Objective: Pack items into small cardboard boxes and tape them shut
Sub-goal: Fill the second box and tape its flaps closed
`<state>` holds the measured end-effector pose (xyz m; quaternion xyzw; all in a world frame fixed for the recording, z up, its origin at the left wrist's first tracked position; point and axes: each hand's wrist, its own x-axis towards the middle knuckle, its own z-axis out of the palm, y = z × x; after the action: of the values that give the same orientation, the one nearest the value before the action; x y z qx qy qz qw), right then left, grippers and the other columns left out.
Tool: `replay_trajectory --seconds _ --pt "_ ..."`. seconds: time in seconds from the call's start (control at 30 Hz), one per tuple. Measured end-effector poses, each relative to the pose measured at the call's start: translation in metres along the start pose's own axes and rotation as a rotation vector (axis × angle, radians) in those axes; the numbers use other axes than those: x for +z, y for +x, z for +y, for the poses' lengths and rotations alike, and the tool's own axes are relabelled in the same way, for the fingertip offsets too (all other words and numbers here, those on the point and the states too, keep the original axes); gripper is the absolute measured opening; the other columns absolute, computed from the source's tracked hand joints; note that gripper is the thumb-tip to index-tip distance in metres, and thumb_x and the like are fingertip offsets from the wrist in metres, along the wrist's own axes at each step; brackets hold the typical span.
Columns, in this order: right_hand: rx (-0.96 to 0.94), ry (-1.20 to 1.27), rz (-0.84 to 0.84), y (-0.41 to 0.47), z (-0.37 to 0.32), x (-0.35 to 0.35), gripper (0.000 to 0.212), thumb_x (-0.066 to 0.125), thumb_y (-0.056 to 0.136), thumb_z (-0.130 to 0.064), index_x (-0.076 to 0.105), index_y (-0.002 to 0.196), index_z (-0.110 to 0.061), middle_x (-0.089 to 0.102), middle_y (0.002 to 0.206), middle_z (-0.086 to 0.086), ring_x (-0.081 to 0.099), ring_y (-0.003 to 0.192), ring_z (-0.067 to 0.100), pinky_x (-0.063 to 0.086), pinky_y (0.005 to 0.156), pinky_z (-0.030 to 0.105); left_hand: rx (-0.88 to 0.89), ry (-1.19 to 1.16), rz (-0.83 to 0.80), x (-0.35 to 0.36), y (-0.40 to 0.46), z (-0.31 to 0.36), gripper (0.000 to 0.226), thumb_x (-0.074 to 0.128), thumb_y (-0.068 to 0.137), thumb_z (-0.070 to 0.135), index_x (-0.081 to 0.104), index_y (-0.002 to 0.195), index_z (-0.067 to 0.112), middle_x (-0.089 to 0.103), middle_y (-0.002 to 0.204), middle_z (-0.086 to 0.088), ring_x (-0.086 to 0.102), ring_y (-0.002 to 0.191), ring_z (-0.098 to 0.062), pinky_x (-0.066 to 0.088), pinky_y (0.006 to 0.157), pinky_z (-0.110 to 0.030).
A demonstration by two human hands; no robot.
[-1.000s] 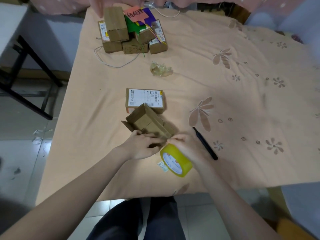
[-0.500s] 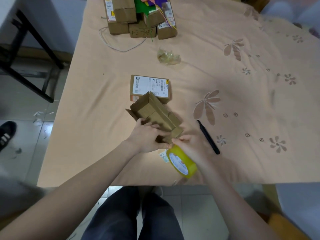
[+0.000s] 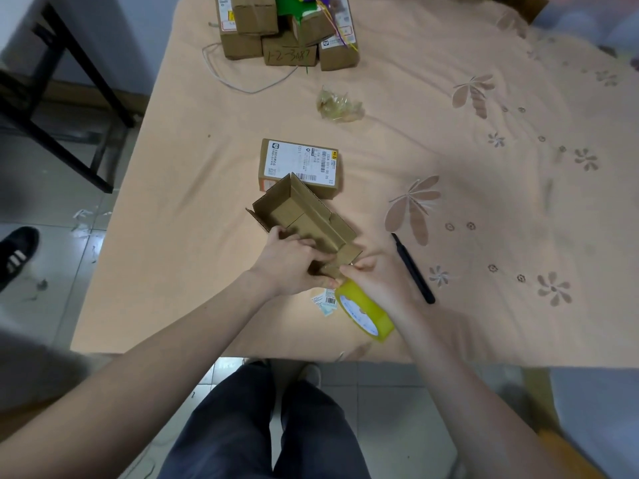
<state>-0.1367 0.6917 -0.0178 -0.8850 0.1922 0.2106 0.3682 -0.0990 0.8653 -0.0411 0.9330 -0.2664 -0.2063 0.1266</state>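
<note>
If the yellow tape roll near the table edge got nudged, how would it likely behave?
The yellow tape roll looks tilted on its rim under the right hand, so it would probably roll. It sits near the front edge of the table, so it might drop off. The ring looks stiff and should keep its shape when gripped.

Black pen (image 3: 412,268), white cable (image 3: 221,76), flowered peach cloth (image 3: 484,202).

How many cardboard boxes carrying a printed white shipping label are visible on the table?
3: one lying flat behind the open box; two in the far pile, at its left and right ends. Others may be hidden.
</note>
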Motion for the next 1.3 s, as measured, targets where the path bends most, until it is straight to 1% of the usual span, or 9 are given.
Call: replay_trajectory --seconds 0.13,0.4,0.53,0.73,0.83,0.93,1.03,1.17,1.3 --pt "-0.037 0.008 -0.029 0.003 -0.006 -0.002 0.029 0.068 0.081 -0.032 0.068 0.068 -0.006 0.051 0.064 0.004 0.044 0.06 0.015 0.032 0.057 0.027 -0.004 0.005 -0.018 -0.001 -0.001 -0.001 0.059 0.043 0.074 0.078 0.053 0.124 0.048 0.059 0.106 0.015 0.048 0.111 -0.013 0.019 0.096 -0.038" --pt "-0.009 -0.02 -0.034 0.013 -0.006 -0.001 0.023 0.071 0.078 -0.031 0.065 0.06 -0.017 0.057 0.061 0.002 0.05 0.058 0.015 0.036 0.057 0.027 -0.018 0.007 -0.031 -0.002 0.002 0.001 0.064 0.045 0.069 0.081 0.054 0.123 0.047 0.059 0.109 0.016 0.048 0.112 -0.011 0.02 0.1 -0.04" --pt "0.002 -0.028 0.003 0.012 -0.005 0.0 0.029 0.071 0.078 -0.029 0.062 0.053 -0.018 0.044 0.045 -0.005 0.04 0.048 0.014 0.031 0.051 0.025 -0.017 0.019 -0.022 -0.001 0.004 0.002 0.066 0.045 0.067 0.082 0.053 0.123 0.047 0.059 0.11 0.017 0.048 0.112 -0.011 0.02 0.099 -0.039" --pt "0.037 -0.045 0.006 0.01 -0.005 -0.001 0.022 0.067 0.076 -0.027 0.066 0.063 -0.009 0.054 0.058 0.005 0.05 0.056 0.02 0.04 0.057 0.029 -0.032 0.032 -0.009 -0.001 0.005 0.005 0.069 0.045 0.066 0.083 0.052 0.125 0.047 0.06 0.11 0.015 0.049 0.111 -0.013 0.019 0.098 -0.039" --pt "0.048 -0.063 0.023 0.011 -0.002 0.0 0.029 0.066 0.075 -0.025 0.057 0.056 -0.005 0.047 0.056 0.006 0.046 0.055 0.023 0.037 0.055 0.03 -0.038 0.025 0.002 0.0 0.004 0.006 0.069 0.048 0.067 0.082 0.051 0.126 0.046 0.06 0.109 0.015 0.049 0.111 -0.013 0.019 0.097 -0.04" --pt "0.051 -0.035 0.036 0.011 0.0 0.001 0.042 0.068 0.073 -0.025 0.036 0.048 -0.018 0.035 0.049 0.001 0.039 0.05 0.022 0.031 0.052 0.03 -0.045 0.017 0.025 0.0 0.001 0.007 0.072 0.049 0.067 0.083 0.05 0.128 0.046 0.061 0.107 0.016 0.049 0.11 -0.011 0.019 0.097 -0.039" --pt "0.05 -0.006 0.043 0.012 0.001 0.002 0.044 0.07 0.071 -0.026 0.034 0.046 -0.019 0.033 0.052 0.002 0.036 0.052 0.018 0.029 0.054 0.03 -0.043 0.001 0.043 0.0 0.0 0.007 0.072 0.05 0.067 0.082 0.05 0.129 0.045 0.061 0.105 0.016 0.05 0.109 -0.011 0.018 0.095 -0.038" --pt "0.067 0.026 0.041 0.015 0.001 0.004 0.033 0.072 0.072 -0.023 0.048 0.049 -0.019 0.044 0.056 0.001 0.041 0.057 0.015 0.032 0.056 0.025 0.03 -0.006 0.195 0.0 -0.006 0.008 0.07 0.059 0.069 0.072 0.052 0.129 0.037 0.056 0.117 0.012 0.049 0.107 -0.015 0.021 0.097 -0.038" --pt "0.054 0.067 0.021 0.013 -0.004 0.002 0.03 0.072 0.073 -0.02 0.056 0.051 -0.008 0.037 0.045 -0.005 0.033 0.05 0.012 0.025 0.041 0.02 0.197 -0.011 0.409 0.004 -0.018 0.01 0.037 0.072 0.071 0.039 0.069 0.106 0.025 0.06 0.112 0.004 0.056 0.099 -0.022 0.029 0.094 -0.041"
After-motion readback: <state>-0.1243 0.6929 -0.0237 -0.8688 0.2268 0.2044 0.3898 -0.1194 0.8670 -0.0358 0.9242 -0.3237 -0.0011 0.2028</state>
